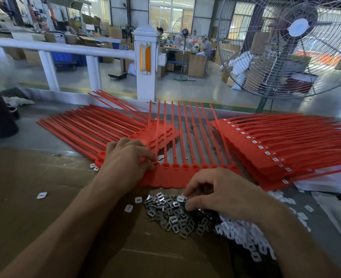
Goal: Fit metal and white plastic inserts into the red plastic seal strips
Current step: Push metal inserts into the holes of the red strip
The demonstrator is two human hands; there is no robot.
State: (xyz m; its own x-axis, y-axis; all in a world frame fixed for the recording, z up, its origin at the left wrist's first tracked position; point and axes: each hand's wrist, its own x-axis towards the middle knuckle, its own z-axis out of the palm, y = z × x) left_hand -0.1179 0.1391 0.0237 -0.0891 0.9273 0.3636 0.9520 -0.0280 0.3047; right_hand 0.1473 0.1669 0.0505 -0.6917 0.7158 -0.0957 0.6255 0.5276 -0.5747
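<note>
A red seal strip set (185, 173) lies flat in front of me, its tails pointing away. My left hand (127, 157) rests on its left end, fingertips curled down onto the leftmost socket. My right hand (219, 191) hovers over the pile of metal inserts (171, 215), fingers bent and pinching among the pieces. A heap of white plastic inserts (243, 237) lies right of the metal pile, partly under my right forearm. What the right fingertips hold is hidden.
A stack of red strips (81, 127) lies at the left, and a stack fitted with white inserts (282, 149) at the right. Loose white inserts (42, 195) dot the cardboard sheet (35, 187). A large fan (298, 43) stands beyond the table, behind a white railing (65, 50).
</note>
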